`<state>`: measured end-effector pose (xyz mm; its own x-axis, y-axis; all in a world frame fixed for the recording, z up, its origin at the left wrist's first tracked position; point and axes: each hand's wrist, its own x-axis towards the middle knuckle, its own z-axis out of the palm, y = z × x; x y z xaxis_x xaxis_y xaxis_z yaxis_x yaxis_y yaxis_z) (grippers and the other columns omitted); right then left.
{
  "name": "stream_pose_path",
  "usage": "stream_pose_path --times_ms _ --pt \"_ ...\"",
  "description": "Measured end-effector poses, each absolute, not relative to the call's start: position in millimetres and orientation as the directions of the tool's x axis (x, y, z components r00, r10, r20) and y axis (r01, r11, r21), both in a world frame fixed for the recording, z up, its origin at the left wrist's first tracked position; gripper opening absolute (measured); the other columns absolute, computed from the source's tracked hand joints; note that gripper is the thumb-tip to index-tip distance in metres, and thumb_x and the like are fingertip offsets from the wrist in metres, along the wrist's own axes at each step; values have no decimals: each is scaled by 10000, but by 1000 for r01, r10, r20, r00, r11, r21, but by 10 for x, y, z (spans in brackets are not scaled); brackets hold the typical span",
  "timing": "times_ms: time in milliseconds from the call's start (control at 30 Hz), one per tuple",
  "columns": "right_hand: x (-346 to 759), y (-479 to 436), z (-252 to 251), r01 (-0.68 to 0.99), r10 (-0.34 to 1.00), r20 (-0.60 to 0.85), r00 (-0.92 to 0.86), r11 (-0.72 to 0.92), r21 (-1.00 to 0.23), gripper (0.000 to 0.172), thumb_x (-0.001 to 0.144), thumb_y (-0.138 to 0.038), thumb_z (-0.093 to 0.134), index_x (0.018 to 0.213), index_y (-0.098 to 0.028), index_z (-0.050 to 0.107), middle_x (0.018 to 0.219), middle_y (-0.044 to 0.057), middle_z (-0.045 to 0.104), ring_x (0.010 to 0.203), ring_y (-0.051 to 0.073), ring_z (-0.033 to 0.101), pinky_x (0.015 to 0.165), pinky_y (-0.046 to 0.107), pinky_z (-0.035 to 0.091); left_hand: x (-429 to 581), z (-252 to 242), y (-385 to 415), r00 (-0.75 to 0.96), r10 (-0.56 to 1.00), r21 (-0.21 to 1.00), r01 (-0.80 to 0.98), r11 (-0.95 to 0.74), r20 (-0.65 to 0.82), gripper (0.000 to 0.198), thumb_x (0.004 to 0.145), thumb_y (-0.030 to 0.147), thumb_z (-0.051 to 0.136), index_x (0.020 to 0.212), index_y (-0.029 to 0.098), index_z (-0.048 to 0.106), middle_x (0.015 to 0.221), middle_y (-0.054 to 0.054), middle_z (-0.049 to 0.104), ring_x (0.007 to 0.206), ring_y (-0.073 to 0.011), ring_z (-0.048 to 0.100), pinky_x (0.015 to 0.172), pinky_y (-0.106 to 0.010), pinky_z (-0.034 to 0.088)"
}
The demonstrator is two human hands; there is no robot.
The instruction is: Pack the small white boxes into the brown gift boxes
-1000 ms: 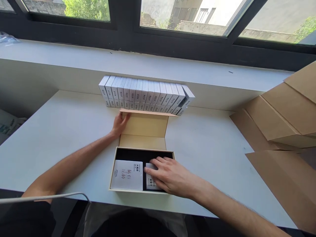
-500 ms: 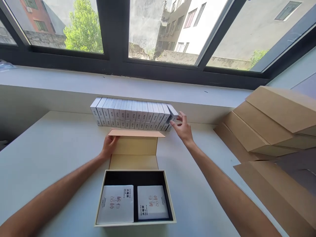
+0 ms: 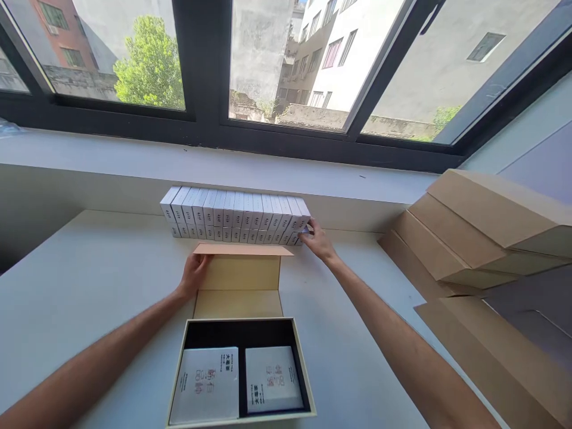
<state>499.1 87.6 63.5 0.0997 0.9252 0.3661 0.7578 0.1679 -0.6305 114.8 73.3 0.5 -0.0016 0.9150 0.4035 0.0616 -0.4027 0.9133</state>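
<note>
In the head view, an open gift box (image 3: 304, 381) with a dark lining stands on the table. Two printed white packs, a left pack (image 3: 210, 384) and a right pack (image 3: 273, 381), lie side by side in it. Its cream lid (image 3: 239, 272) is folded back away from me. My left hand (image 3: 195, 273) is closed on the left edge of that lid. Beyond it, small white boxes (image 3: 232, 208) stand in a tight two-tier row. My right hand (image 3: 319, 239) pinches the end box (image 3: 300, 213) at the row's right end; its fingertips are partly hidden.
Brown cardboard cartons (image 3: 487, 232) are stacked on the right, with another brown carton (image 3: 491, 351) nearer me. Behind the row runs a white window ledge (image 3: 268, 167) below dark-framed windows. The white table (image 3: 120, 286) extends to the left.
The end box leaned outward from the row before and now stands in line with the others. My right hand moved slightly left and down with it. My left hand stays on the lid.
</note>
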Motion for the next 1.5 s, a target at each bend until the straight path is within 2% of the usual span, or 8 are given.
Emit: stream_pose_path --times_ms 100,533,733,900,1133,1300,1400,1500 --pt "5031 883 490 753 921 370 120 158 -638 506 907 -385 640 1377 -231 532 1375 112 593 1206 268 596 954 442 541 1151 -9 741 7 919 917 63 -395 395 382 860 569 601 815 190 583 799 -19 581 747 -167 554 675 -249 463" --pt "5215 669 295 630 866 310 393 -8 -776 382 966 -409 617 1267 -175 594 1106 68 672 885 171 670 798 377 580 1152 -9 758 16 920 916 90 -391 391 396 853 587 593 809 194 581 828 -33 603 778 -183 577 704 -270 477" --pt "5384 58 585 451 772 297 562 15 -892 487 829 -543 652 1143 -171 626 940 49 705 735 176 652 574 317 582 1140 -29 751 16 920 915 96 -392 392 358 877 551 582 840 196 601 795 -21 600 751 -175 564 678 -260 458" --pt "5150 -685 1062 394 736 313 600 70 -917 414 798 -515 675 1111 -247 663 982 24 710 831 165 647 593 242 545 1102 -18 764 21 898 892 110 -439 440 344 889 540 579 842 200 595 810 -30 602 760 -175 559 681 -260 453" --pt "4085 -1321 1546 602 966 257 14 197 -773 236 932 -393 629 1120 -284 721 994 36 724 892 188 670 729 293 545 1071 21 773 -16 884 882 85 -464 467 366 874 561 585 795 208 536 753 -4 527 715 -156 500 654 -251 429" --pt "3536 -1202 1724 601 680 206 -704 725 -336 362 967 -81 459 1131 -274 717 1216 35 714 1077 194 626 1008 411 437 1045 15 798 -4 877 875 69 -479 481 333 867 539 580 827 212 526 775 1 526 736 -157 502 695 -259 434" --pt "3301 -1081 1645 481 515 39 -856 822 -304 429 907 -1 451 1187 -237 674 1248 32 703 1114 180 627 1100 415 365 1033 16 800 -1 878 875 92 -476 478 296 887 497 568 826 210 528 786 -5 542 752 -158 510 705 -257 433" --pt "3167 -1058 1469 472 500 -3 -866 815 -336 262 968 -153 507 1179 -205 654 1252 71 693 1168 203 606 1097 418 380 1034 10 803 -2 880 874 114 -472 475 283 899 482 563 839 207 536 794 -8 547 753 -157 516 703 -254 434"
